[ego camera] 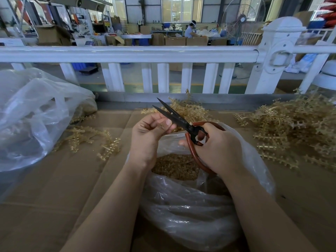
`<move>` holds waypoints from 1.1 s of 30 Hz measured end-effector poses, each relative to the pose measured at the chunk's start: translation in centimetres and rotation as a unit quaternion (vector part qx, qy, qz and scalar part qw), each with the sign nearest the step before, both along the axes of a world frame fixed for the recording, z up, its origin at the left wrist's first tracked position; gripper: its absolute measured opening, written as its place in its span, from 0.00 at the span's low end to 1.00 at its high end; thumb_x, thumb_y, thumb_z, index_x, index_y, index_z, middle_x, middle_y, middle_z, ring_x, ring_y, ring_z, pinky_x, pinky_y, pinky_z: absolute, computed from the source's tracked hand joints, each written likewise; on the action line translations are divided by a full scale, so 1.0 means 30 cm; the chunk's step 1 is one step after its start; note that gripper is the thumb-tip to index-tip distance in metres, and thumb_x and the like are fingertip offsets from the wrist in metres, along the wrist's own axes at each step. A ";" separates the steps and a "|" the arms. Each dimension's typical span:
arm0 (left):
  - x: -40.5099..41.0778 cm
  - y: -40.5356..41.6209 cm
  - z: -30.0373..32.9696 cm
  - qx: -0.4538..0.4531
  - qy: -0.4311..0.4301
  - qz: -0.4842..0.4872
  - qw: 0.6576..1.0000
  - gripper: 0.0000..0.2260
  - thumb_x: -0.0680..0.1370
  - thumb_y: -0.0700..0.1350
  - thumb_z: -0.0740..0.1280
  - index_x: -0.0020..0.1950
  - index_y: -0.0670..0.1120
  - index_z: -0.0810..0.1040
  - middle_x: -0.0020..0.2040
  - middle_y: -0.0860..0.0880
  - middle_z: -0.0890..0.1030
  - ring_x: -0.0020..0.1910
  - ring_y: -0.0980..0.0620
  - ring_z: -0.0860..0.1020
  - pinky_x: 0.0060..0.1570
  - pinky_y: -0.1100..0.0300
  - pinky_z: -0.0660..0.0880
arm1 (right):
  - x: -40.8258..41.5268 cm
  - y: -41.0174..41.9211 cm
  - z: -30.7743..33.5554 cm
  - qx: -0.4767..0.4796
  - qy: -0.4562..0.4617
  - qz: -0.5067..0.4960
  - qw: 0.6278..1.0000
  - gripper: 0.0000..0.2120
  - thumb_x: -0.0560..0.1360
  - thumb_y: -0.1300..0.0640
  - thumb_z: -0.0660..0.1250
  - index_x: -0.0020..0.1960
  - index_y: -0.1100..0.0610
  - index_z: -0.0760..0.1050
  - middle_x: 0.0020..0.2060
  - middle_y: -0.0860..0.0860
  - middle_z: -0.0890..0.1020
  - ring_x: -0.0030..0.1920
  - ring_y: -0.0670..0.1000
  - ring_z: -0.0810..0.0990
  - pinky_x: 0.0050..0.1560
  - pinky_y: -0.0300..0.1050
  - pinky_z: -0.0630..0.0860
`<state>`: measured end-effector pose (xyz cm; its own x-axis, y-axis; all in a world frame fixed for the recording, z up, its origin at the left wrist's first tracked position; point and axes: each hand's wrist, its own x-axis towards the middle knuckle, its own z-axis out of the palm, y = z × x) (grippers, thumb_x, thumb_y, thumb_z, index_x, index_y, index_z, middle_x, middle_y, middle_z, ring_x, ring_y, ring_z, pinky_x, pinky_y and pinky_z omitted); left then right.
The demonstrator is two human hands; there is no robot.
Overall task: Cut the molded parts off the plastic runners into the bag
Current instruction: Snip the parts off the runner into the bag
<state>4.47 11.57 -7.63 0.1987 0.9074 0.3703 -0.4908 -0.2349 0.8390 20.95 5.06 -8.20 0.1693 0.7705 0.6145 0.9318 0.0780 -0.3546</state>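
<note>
Right hand: mine, centre-right of the frame, fingers curled through the red loops of the scissors; the black blades stand parted, tips toward upper centre.
Left hand: mine, centre frame, fingers curled, thumb and fingertips pinching something small just beside the blades; I cannot tell what.
Bag: clear, lower centre under both hands, mouth open, cut parts inside.
Runners: big pile at right, a smaller one behind the blades, a few at left.
Surface: cardboard.

Factory floor: cartons, industrial fan.
</note>
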 end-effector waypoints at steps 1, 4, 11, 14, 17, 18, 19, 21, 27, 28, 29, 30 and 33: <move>0.002 0.000 0.000 0.000 -0.001 0.002 1.000 0.07 0.75 0.28 0.67 0.43 0.40 0.79 0.35 0.49 0.83 0.37 0.54 0.81 0.43 0.63 0.79 | 0.000 0.002 -0.002 0.004 0.007 0.000 1.000 0.31 0.68 0.23 0.61 0.44 0.50 0.78 0.36 0.38 0.75 0.35 0.42 0.73 0.35 0.35 0.68; 0.004 -0.002 0.003 0.006 -0.002 0.004 1.000 0.06 0.76 0.28 0.66 0.45 0.38 0.78 0.34 0.51 0.82 0.36 0.55 0.81 0.43 0.63 0.78 | 0.000 0.007 -0.006 0.018 0.011 -0.008 1.000 0.30 0.67 0.22 0.61 0.41 0.50 0.77 0.32 0.39 0.74 0.33 0.43 0.73 0.33 0.37 0.69; 0.010 -0.007 0.006 0.017 0.022 0.037 0.999 0.10 0.75 0.26 0.65 0.42 0.40 0.74 0.34 0.49 0.80 0.36 0.53 0.80 0.44 0.61 0.78 | 0.003 -0.004 0.012 0.003 -0.027 -0.009 1.000 0.28 0.69 0.23 0.61 0.42 0.48 0.75 0.33 0.37 0.72 0.34 0.41 0.71 0.33 0.32 0.64; 0.016 -0.008 0.002 0.048 0.068 0.061 0.995 0.10 0.76 0.25 0.64 0.43 0.40 0.74 0.38 0.45 0.77 0.39 0.51 0.77 0.45 0.61 0.76 | 0.003 -0.010 0.022 -0.006 -0.035 -0.008 0.999 0.27 0.70 0.25 0.63 0.47 0.49 0.78 0.38 0.37 0.72 0.38 0.40 0.70 0.36 0.30 0.61; 0.019 -0.011 0.001 0.068 0.103 0.066 0.990 0.08 0.77 0.26 0.64 0.47 0.38 0.75 0.40 0.42 0.74 0.41 0.48 0.74 0.46 0.60 0.75 | 0.001 -0.014 0.031 -0.019 -0.038 -0.003 0.999 0.28 0.70 0.25 0.62 0.50 0.49 0.78 0.40 0.37 0.72 0.40 0.40 0.70 0.36 0.30 0.62; 0.019 -0.011 0.001 0.069 0.107 0.067 0.990 0.08 0.77 0.27 0.64 0.47 0.38 0.75 0.40 0.41 0.74 0.41 0.49 0.73 0.46 0.61 0.75 | 0.002 -0.014 0.033 -0.028 -0.041 -0.001 0.999 0.29 0.70 0.25 0.61 0.50 0.49 0.78 0.40 0.37 0.72 0.41 0.40 0.70 0.37 0.32 0.63; 0.020 -0.012 0.000 0.068 0.110 0.068 0.989 0.09 0.77 0.27 0.64 0.46 0.40 0.75 0.39 0.42 0.75 0.40 0.49 0.73 0.46 0.61 0.75 | 0.003 -0.015 0.033 -0.035 -0.041 0.001 0.999 0.29 0.70 0.25 0.60 0.51 0.49 0.78 0.41 0.37 0.72 0.42 0.40 0.70 0.38 0.34 0.65; 0.022 -0.011 -0.001 0.066 0.113 0.071 0.989 0.11 0.77 0.27 0.64 0.46 0.42 0.76 0.39 0.43 0.75 0.41 0.47 0.73 0.46 0.59 0.74 | 0.004 -0.015 0.034 -0.038 -0.037 0.003 0.999 0.29 0.70 0.25 0.61 0.52 0.49 0.78 0.41 0.37 0.72 0.42 0.40 0.70 0.40 0.35 0.66; 0.022 -0.013 0.000 0.068 0.121 0.069 0.988 0.09 0.77 0.27 0.64 0.49 0.40 0.76 0.40 0.41 0.76 0.42 0.47 0.75 0.48 0.58 0.75 | 0.001 -0.018 0.034 -0.023 -0.036 -0.001 0.999 0.27 0.70 0.26 0.64 0.49 0.49 0.78 0.40 0.37 0.73 0.41 0.40 0.70 0.36 0.30 0.62; 0.022 -0.014 0.000 0.068 0.123 0.069 0.988 0.09 0.77 0.27 0.64 0.50 0.40 0.76 0.41 0.41 0.76 0.42 0.49 0.75 0.48 0.60 0.76 | 0.002 -0.018 0.033 -0.023 -0.040 -0.003 0.999 0.27 0.70 0.25 0.64 0.49 0.49 0.77 0.39 0.38 0.73 0.40 0.41 0.71 0.36 0.31 0.62; 0.023 -0.014 0.001 0.068 0.123 0.068 0.988 0.09 0.77 0.27 0.64 0.50 0.39 0.76 0.41 0.41 0.77 0.42 0.50 0.76 0.47 0.61 0.77 | 0.002 -0.019 0.031 -0.024 -0.044 -0.006 0.999 0.27 0.70 0.25 0.63 0.47 0.49 0.77 0.39 0.38 0.74 0.40 0.41 0.71 0.36 0.32 0.63; 0.023 -0.014 0.000 0.069 0.121 0.065 0.988 0.09 0.77 0.27 0.64 0.50 0.40 0.76 0.42 0.40 0.77 0.42 0.50 0.76 0.48 0.62 0.77 | 0.002 -0.020 0.030 -0.021 -0.044 -0.009 0.999 0.27 0.70 0.25 0.64 0.46 0.49 0.77 0.38 0.38 0.74 0.39 0.42 0.72 0.36 0.32 0.63; 0.025 -0.011 -0.001 0.074 0.116 0.058 0.989 0.10 0.77 0.27 0.64 0.49 0.41 0.76 0.43 0.39 0.75 0.43 0.48 0.75 0.49 0.60 0.76 | 0.003 -0.023 0.026 0.004 -0.045 -0.009 0.999 0.27 0.70 0.26 0.66 0.43 0.51 0.77 0.36 0.39 0.74 0.36 0.42 0.72 0.35 0.32 0.64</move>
